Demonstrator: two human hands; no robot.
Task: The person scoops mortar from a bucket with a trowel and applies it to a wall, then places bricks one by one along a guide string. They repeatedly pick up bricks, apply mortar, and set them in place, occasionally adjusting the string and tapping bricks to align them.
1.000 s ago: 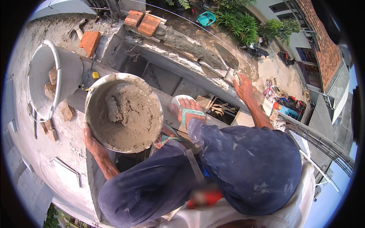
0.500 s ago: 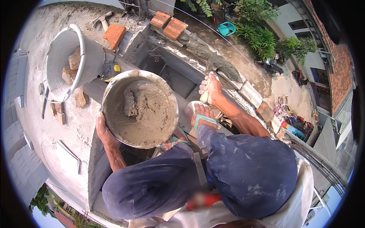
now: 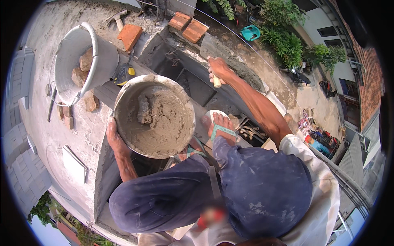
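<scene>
My left hand (image 3: 117, 143) grips the left side of a bucket (image 3: 128, 123) of wet grey-brown mortar (image 3: 166, 117), which sits tilted before my knees. My right hand (image 3: 219, 69) is closed round the pale handle of a trowel (image 3: 216, 82), reaching over the far wall. The grey blade rests flat on the mortar bed (image 3: 242, 69) along the wall top, just short of two orange bricks (image 3: 194, 31). My fingers and wrist partly hide the joint between handle and blade.
A white pail (image 3: 107, 53) holding broken bricks lies tipped at left, near a tape measure (image 3: 122, 75). A hammer (image 3: 119, 20) and a loose brick (image 3: 130, 37) lie beyond. My sandalled foot (image 3: 223, 127) stands by an open shaft; the ground drops away past the wall.
My right hand has moved forward and slightly left along the wall, drawing the trowel over the mortar towards the bricks. My left hand keeps its hold on the bucket.
</scene>
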